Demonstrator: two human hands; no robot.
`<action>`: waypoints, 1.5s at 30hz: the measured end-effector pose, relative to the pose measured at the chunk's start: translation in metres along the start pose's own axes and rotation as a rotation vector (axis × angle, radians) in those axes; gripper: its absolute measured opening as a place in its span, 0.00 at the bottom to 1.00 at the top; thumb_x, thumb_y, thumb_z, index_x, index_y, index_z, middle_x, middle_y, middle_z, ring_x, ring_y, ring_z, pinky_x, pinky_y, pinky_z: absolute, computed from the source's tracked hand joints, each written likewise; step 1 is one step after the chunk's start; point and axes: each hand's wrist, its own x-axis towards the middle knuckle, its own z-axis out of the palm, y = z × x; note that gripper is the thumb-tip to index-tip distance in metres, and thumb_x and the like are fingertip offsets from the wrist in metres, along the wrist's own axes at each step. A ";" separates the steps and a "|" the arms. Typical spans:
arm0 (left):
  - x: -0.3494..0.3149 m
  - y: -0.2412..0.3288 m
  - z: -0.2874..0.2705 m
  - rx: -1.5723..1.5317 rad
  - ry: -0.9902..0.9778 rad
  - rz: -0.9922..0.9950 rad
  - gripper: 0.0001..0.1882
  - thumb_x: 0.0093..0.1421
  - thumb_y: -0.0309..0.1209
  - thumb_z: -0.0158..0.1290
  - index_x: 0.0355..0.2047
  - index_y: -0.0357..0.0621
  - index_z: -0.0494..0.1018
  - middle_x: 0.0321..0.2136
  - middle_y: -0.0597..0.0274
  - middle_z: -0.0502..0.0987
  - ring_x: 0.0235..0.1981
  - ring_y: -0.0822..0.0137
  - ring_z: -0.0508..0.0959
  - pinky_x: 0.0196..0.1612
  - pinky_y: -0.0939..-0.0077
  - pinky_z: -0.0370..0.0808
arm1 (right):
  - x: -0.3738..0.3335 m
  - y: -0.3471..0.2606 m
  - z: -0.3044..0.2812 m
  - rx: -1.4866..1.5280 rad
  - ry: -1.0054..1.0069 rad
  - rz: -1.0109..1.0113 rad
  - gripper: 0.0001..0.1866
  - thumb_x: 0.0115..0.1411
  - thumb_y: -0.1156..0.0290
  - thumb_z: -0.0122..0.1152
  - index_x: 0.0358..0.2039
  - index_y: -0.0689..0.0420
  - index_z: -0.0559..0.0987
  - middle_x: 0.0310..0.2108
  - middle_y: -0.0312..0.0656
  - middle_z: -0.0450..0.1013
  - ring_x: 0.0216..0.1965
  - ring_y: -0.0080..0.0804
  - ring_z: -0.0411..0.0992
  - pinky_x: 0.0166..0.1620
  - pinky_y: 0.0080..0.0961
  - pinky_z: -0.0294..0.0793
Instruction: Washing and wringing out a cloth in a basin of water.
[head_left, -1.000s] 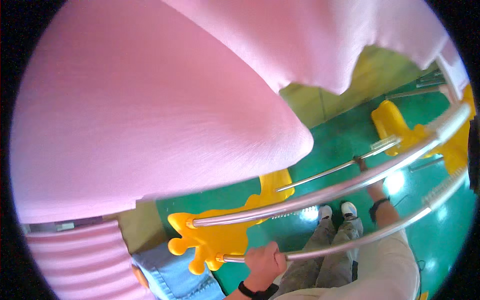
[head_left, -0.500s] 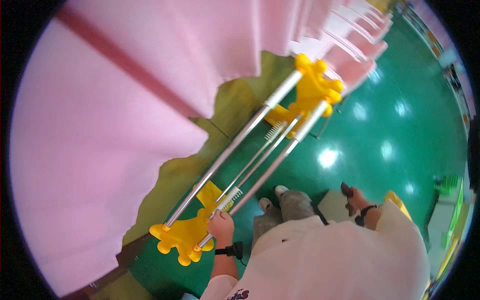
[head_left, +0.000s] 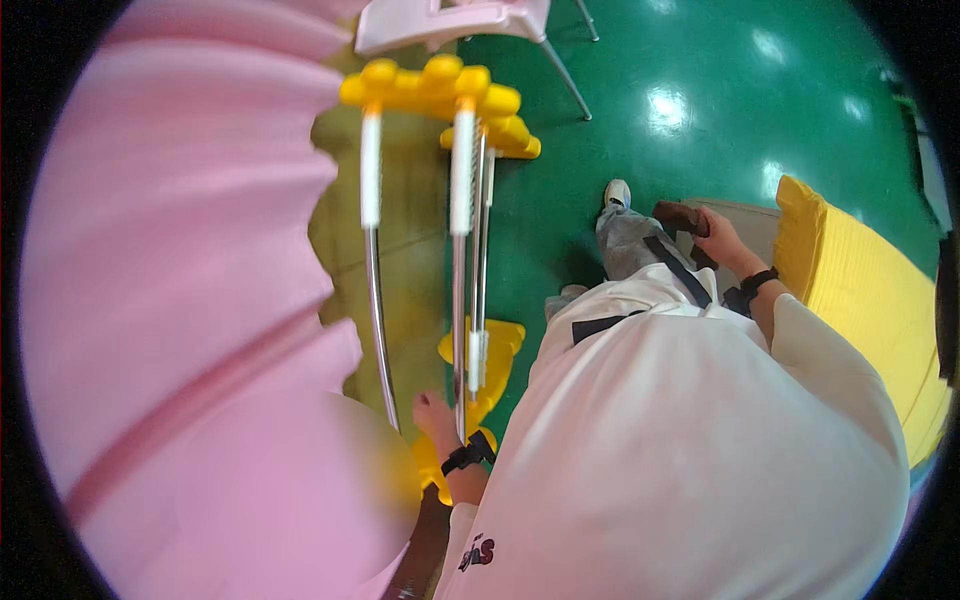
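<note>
A rack with yellow moulded end pieces (head_left: 430,92) and long metal rails (head_left: 374,290) stands in front of me, running away from my body. White ribbed sleeves (head_left: 371,175) cover the far parts of the rails. At its near end is my left hand (head_left: 432,415), between the two upper rails, fingers curled and blurred; whether it grips a rail is hidden. Off to the right, my right hand (head_left: 720,237) is closed around a dark brown object (head_left: 680,216), whose kind I cannot make out.
Pink pleated cloth (head_left: 200,270) hangs along the whole left side, close to the rack. Beyond the rack stands a pink chair (head_left: 460,22) with metal legs. A yellow ribbed cushion-like piece (head_left: 860,270) is at my right, beside a pale surface (head_left: 745,222). The floor (head_left: 680,60) is shiny green.
My view has swung, so the rack now runs nearly straight ahead and the cloth fills the left. The left hand has shifted inward from the right rail. My right hand still holds the dark brown object.
</note>
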 end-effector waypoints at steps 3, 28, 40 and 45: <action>0.034 0.091 -0.018 -0.118 0.150 0.141 0.12 0.62 0.31 0.48 0.32 0.33 0.77 0.24 0.52 0.77 0.25 0.58 0.75 0.31 0.64 0.71 | 0.020 0.009 -0.019 0.038 -0.012 0.040 0.18 0.49 0.79 0.63 0.43 0.60 0.73 0.36 0.54 0.75 0.40 0.54 0.74 0.44 0.42 0.73; 0.052 0.855 0.289 0.325 -1.305 0.603 0.16 0.65 0.38 0.42 0.32 0.40 0.75 0.10 0.71 0.59 0.08 0.73 0.58 0.11 0.72 0.53 | 0.073 0.023 -0.294 0.433 0.668 0.325 0.16 0.48 0.72 0.63 0.39 0.57 0.74 0.36 0.52 0.73 0.41 0.52 0.73 0.43 0.43 0.73; -0.037 1.170 0.433 1.609 -0.879 1.922 0.14 0.63 0.35 0.47 0.37 0.41 0.80 0.32 0.52 0.81 0.35 0.58 0.81 0.40 0.61 0.76 | 0.019 0.068 -0.384 0.598 1.178 0.793 0.22 0.52 0.70 0.66 0.47 0.59 0.75 0.43 0.53 0.74 0.46 0.52 0.74 0.46 0.41 0.73; -0.174 1.287 0.467 1.042 -0.958 1.873 0.12 0.62 0.35 0.49 0.36 0.44 0.80 0.29 0.53 0.80 0.32 0.57 0.80 0.36 0.59 0.77 | 0.018 0.137 -0.396 0.534 1.284 0.949 0.17 0.52 0.72 0.64 0.44 0.58 0.77 0.42 0.53 0.76 0.45 0.55 0.74 0.46 0.44 0.73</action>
